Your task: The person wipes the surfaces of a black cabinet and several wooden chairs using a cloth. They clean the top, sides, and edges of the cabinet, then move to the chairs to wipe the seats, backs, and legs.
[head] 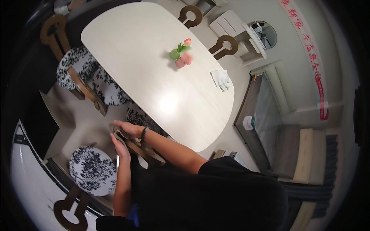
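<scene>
My right hand (131,129), with a dark bracelet at the wrist, and my left hand (122,148) are close together beside the table's near left edge. Between them they hold a crumpled brownish-grey cloth (118,132), partly hidden by the fingers. Just below the cloth is the curved wooden back of a chair (149,154); whether the cloth touches it I cannot tell. The long white table (138,57) bears a green vase (174,54) with pink flowers. A folded white cloth (220,78) lies near its right edge.
Chairs with black-and-white patterned seats (76,68) stand along the table's left side. Another patterned chair (93,170) is at the lower left. Wooden-backed chairs (224,47) stand on the far side. A bed frame with a plastic-covered mattress (260,115) is at the right.
</scene>
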Demonstrator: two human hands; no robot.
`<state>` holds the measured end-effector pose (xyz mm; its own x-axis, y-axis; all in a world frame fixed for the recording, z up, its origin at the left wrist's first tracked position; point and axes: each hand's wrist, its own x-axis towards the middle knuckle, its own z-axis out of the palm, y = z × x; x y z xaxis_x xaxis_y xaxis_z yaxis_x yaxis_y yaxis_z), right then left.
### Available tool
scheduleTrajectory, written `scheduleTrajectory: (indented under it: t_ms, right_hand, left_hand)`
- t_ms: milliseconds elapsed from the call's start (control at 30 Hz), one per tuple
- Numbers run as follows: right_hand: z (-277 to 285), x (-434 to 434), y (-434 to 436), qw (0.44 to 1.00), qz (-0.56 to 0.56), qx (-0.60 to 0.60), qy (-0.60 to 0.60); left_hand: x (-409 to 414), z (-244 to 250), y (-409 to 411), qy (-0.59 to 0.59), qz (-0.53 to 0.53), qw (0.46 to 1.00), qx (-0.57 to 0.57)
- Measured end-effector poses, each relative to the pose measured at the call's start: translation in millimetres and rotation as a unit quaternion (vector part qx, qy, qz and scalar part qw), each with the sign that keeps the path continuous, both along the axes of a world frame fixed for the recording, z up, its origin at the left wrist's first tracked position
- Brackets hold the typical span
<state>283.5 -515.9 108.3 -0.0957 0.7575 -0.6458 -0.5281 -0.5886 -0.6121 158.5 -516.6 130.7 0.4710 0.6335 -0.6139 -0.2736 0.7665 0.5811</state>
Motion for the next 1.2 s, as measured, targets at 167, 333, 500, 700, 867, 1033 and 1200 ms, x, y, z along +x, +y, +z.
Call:
scheduleTrajectory:
  t_ms: [167,333,500,700,867,1033,1200]
  right_hand:
    - [55,-10,-44,0.966,0.08,0.091,-0.23]
    - [82,-34,-129,0.912,0.092,0.072,-0.393]
    - [106,-33,-152,0.884,0.146,-0.005,-0.443]
    - [70,-58,-127,0.848,0.045,0.022,-0.527]
    - [80,-67,-130,0.828,0.021,0.004,-0.56]
    - [77,-74,-159,0.816,-0.031,0.128,-0.563]
    - [82,-77,-198,0.795,-0.073,0.196,-0.57]
  left_hand:
    - [-40,-12,-7,0.007,-0.122,0.979,0.164]
    - [-57,30,-3,0.145,-0.304,0.806,0.486]
    - [-32,48,9,0.123,-0.398,0.64,0.646]
    - [-5,22,27,0.15,-0.446,0.589,0.656]
    - [-19,23,12,0.219,-0.307,0.604,0.702]
    - [-34,51,-18,0.187,-0.298,0.621,0.701]
    - [-37,46,-62,0.24,-0.269,0.673,0.646]
